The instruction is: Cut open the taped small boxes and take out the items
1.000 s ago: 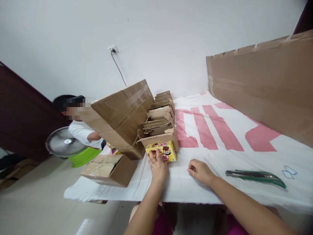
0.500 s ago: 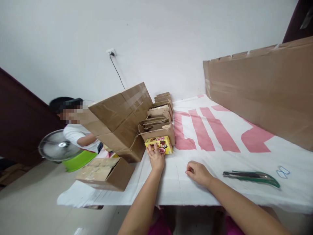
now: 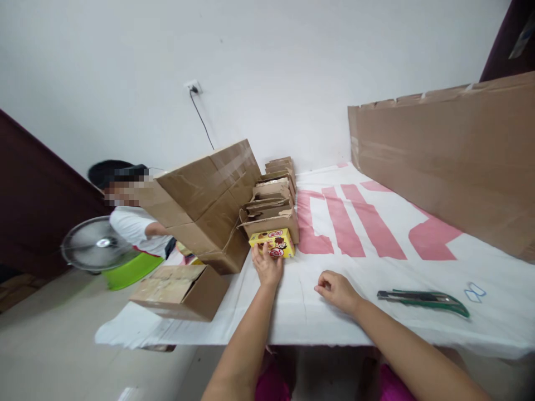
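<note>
My left hand point(image 3: 266, 268) lies against the front of a small yellow snack box point(image 3: 284, 243), its fingers spread over the left part of the printed face. No grip around the box shows. Right behind the box stands a row of open-topped brown cardboard boxes point(image 3: 271, 223), running back toward the wall. My right hand point(image 3: 337, 291) rests on the white cloth, fingers loosely curled and thumb near the index finger. Nothing shows in it. A green utility knife point(image 3: 424, 301) lies to the right of that hand.
Stacked cardboard cartons point(image 3: 209, 206) stand left of the row, with a smaller carton point(image 3: 181, 292) in front. A long cardboard panel point(image 3: 443, 161) rises on the right. Blue bands point(image 3: 475, 292) lie beyond the knife. Another person point(image 3: 137, 228) is at the left, near a fan point(image 3: 98, 245).
The whole view has shifted slightly. My left hand stays on the yellow snack box, and my right hand keeps its curled pose on the cloth.
</note>
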A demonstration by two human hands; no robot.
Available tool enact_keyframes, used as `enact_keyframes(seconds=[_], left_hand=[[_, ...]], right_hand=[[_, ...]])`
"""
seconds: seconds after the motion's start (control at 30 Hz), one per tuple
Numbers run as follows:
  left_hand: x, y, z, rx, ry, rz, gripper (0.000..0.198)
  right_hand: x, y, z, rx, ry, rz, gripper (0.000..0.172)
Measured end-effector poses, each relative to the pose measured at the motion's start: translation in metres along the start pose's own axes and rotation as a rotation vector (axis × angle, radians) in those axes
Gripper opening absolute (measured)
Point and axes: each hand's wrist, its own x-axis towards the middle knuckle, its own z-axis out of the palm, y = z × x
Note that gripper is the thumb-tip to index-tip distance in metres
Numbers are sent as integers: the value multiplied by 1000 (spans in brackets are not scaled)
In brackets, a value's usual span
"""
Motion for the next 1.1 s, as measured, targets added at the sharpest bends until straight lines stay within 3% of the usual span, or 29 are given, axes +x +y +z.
enact_keyframes(seconds=[0.17,0.23,0.3,0.33,0.37,0.43,0.53,0.63,0.73,0.93,1.03,1.1], left_hand=[[-1,5,-22,-82,157,17,56],[10,10,-38,-116,204,38,50],[35,19,-56,-131,163,78,44],[51,23,-65,-134,65,120,40],[69,29,-72,-93,-132,169,39],[105,40,-79,-63,-314,213,37],[144,53,-72,-2,-606,260,43],[157,60,-59,83,-884,291,61],[156,59,-57,163,-1066,308,68],[159,48,-82,268,-1339,355,68],[180,46,-92,321,-1442,331,60],[209,49,-94,355,-1484,296,51]], right_hand=[[3,6,-1,37,61,-16,14],[3,7,0,39,72,-16,16],[4,8,1,38,78,-14,18],[4,8,1,38,79,-12,18],[4,8,1,38,78,-9,19],[5,7,2,38,74,-3,19],[5,7,2,37,74,10,19],[5,7,1,30,83,26,18],[4,6,-1,32,81,27,16],[-5,-4,-2,65,22,-29,13],[-9,-9,-1,68,-15,-57,13],[-11,-12,-1,70,-36,-53,12]])
